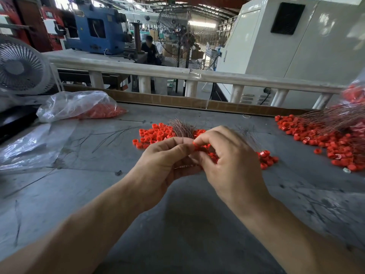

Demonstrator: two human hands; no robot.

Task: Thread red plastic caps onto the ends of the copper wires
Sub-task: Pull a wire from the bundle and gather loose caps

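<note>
My left hand [160, 165] grips a bundle of thin copper wires [181, 126]; their ends fan up behind my fingers. My right hand [227, 161] pinches a red plastic cap [195, 145] between thumb and forefinger, right against my left thumb tip. Both hands meet above a loose pile of red caps [156, 134] on the grey table [187, 214]. Some caps of that pile show to the right of my right hand [266, 159]. How the cap sits on a wire end is hidden by my fingers.
A larger heap of red caps with wires threaded in them [333, 143] lies at the right. A clear plastic bag of red caps [83, 107] sits at the back left, a flat plastic sheet [29, 147] at the left. A white fan [21, 68] stands far left. Stray wires [110, 135] lie on the table.
</note>
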